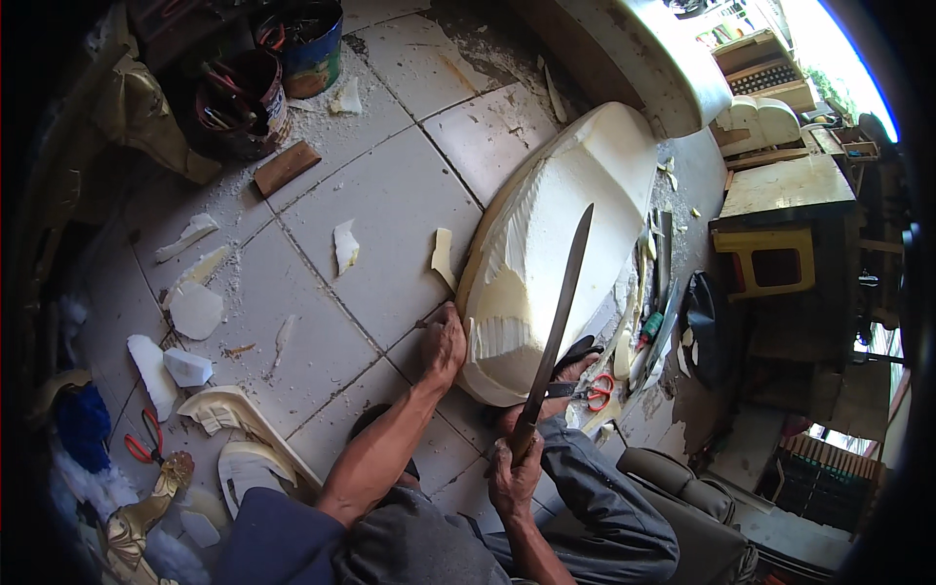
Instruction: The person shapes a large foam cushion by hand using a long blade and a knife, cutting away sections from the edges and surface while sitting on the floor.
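A long cream foam seat pad (546,234) lies before me on the tiles, its near end and left side marked with ridged cuts. My left hand (446,343) grips its near left edge, with the fingers curled against the side. In my right hand (514,478) is the handle of a long-bladed knife (565,312). The blade points up and away from me, in front of the pad in this view; I cannot tell whether it touches the foam. Beside the pad's near right side is my foot (577,369).
Foam offcuts (346,246) and crumbs litter the tiled floor. Red-handled scissors (600,392) lie right of the pad, another pair (146,439) at left. Tool-filled buckets (244,102) stand far left, near a wooden block (287,169). A yellow-framed stool (765,261) is at right.
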Demonstrator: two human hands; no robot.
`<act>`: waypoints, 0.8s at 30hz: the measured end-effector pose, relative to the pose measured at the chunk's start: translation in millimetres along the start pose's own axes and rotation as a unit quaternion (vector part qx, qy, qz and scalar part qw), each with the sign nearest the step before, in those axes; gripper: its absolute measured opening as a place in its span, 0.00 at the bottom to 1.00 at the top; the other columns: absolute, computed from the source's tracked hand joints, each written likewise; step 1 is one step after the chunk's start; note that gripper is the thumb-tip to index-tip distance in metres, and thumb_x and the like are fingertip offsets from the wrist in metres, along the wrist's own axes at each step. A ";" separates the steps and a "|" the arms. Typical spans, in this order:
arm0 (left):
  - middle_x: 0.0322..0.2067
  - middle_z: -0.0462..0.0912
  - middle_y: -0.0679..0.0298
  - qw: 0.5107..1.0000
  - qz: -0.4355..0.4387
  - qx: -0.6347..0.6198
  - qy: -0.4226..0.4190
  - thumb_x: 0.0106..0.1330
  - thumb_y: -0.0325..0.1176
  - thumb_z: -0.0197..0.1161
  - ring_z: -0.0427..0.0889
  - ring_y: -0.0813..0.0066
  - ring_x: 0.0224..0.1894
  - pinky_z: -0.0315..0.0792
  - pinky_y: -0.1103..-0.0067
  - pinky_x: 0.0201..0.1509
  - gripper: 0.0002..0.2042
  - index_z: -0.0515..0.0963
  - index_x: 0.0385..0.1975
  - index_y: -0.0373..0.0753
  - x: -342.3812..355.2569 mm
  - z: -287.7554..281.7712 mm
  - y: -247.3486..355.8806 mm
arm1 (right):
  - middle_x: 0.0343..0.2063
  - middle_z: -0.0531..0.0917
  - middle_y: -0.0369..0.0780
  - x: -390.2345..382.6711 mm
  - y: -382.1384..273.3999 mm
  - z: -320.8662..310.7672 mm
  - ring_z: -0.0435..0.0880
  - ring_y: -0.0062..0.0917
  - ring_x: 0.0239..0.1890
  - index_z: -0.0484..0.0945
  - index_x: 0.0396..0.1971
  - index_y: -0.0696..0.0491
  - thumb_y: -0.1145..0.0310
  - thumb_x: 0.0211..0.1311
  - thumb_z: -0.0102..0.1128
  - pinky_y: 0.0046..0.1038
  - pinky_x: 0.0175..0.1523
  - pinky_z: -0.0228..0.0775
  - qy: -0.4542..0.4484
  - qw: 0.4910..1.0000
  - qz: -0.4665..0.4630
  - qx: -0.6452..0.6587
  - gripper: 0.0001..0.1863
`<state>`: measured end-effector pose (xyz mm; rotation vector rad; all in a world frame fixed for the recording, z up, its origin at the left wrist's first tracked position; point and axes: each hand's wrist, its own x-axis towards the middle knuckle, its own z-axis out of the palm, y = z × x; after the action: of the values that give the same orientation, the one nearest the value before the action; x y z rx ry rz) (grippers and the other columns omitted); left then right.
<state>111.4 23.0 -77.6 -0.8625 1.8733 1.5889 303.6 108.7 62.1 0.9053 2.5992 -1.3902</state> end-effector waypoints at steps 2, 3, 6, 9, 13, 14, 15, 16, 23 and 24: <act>0.42 0.81 0.27 0.998 -0.035 0.034 -0.034 0.77 0.65 0.35 0.81 0.31 0.50 0.73 0.56 0.55 0.45 0.81 0.42 0.19 -11.9 -10.1 22.7 | 0.34 0.82 0.42 -3.0 6.8 -0.6 0.82 0.24 0.33 0.66 0.63 0.57 0.72 0.71 0.61 0.30 0.42 0.76 -0.007 1.000 0.008 -0.002 0.24; 0.46 0.80 0.26 0.995 -0.062 0.040 -0.063 0.76 0.66 0.36 0.79 0.31 0.54 0.71 0.57 0.59 0.45 0.79 0.46 0.18 -12.9 -16.0 32.1 | 0.34 0.82 0.42 -4.2 7.3 0.4 0.83 0.24 0.34 0.66 0.64 0.57 0.72 0.71 0.61 0.30 0.42 0.76 -0.013 1.000 0.012 -0.004 0.25; 0.53 0.77 0.25 0.987 -0.092 0.058 -0.117 0.76 0.67 0.36 0.75 0.31 0.61 0.68 0.59 0.65 0.45 0.78 0.53 0.19 -18.3 -28.4 47.5 | 0.32 0.82 0.42 2.4 3.9 2.8 0.83 0.25 0.32 0.66 0.63 0.56 0.72 0.71 0.62 0.30 0.41 0.76 -0.015 1.000 0.010 -0.010 0.24; 0.58 0.76 0.28 0.991 -0.064 0.085 -0.075 0.76 0.66 0.37 0.72 0.34 0.66 0.66 0.62 0.69 0.44 0.76 0.57 0.20 1.5 -25.7 33.2 | 0.30 0.82 0.39 2.9 -0.4 -3.5 0.83 0.25 0.30 0.67 0.62 0.56 0.71 0.70 0.62 0.29 0.39 0.76 0.000 1.000 0.019 -0.002 0.23; 0.64 0.72 0.34 0.997 0.063 -0.004 -0.034 0.75 0.70 0.32 0.65 0.43 0.73 0.61 0.63 0.75 0.47 0.72 0.64 0.25 38.8 -83.9 31.4 | 0.28 0.82 0.35 11.5 -16.9 -16.5 0.82 0.23 0.29 0.70 0.58 0.56 0.71 0.69 0.64 0.27 0.39 0.76 0.019 0.995 0.062 0.070 0.21; 0.62 0.77 0.37 0.999 0.033 0.024 -0.009 0.75 0.71 0.33 0.70 0.44 0.70 0.64 0.63 0.73 0.45 0.74 0.64 0.29 56.3 -106.0 36.5 | 0.28 0.82 0.35 17.4 -7.4 -18.7 0.82 0.23 0.30 0.70 0.57 0.56 0.71 0.69 0.64 0.28 0.40 0.77 0.032 0.999 -0.014 0.038 0.20; 0.56 0.82 0.41 0.996 0.056 0.006 -0.065 0.76 0.71 0.32 0.78 0.47 0.62 0.68 0.62 0.67 0.44 0.78 0.60 0.32 89.8 -149.2 20.5 | 0.29 0.82 0.35 23.5 -0.3 -16.2 0.83 0.23 0.31 0.71 0.56 0.56 0.72 0.68 0.65 0.28 0.41 0.77 0.034 0.995 -0.093 0.015 0.19; 0.46 0.85 0.43 0.996 0.079 -0.045 0.020 0.78 0.68 0.32 0.81 0.51 0.52 0.70 0.62 0.62 0.41 0.80 0.52 0.32 77.1 -161.8 35.8 | 0.37 0.80 0.33 30.3 -15.3 -21.3 0.79 0.16 0.34 0.72 0.52 0.54 0.77 0.70 0.58 0.19 0.42 0.73 0.007 0.998 -0.068 0.011 0.13; 0.71 0.63 0.44 0.813 0.514 0.107 0.252 0.78 0.37 0.49 0.62 0.37 0.72 0.57 0.53 0.76 0.23 0.66 0.71 0.38 -36.0 -121.5 32.2 | 0.56 0.79 0.56 236.4 -85.0 -26.2 0.81 0.54 0.56 0.66 0.66 0.58 0.68 0.70 0.60 0.45 0.57 0.73 0.043 0.936 -0.302 -0.173 0.27; 0.72 0.63 0.45 0.795 0.531 0.142 0.256 0.78 0.37 0.48 0.60 0.36 0.73 0.56 0.53 0.77 0.24 0.65 0.72 0.38 -30.5 -119.9 30.0 | 0.55 0.79 0.56 277.0 -98.3 -24.4 0.81 0.54 0.55 0.66 0.66 0.57 0.67 0.71 0.60 0.46 0.56 0.74 0.042 0.926 -0.320 -0.195 0.27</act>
<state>109.5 -88.2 -15.6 0.0036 3.2417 1.5934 28.9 216.0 62.6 0.0527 3.2262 -0.8360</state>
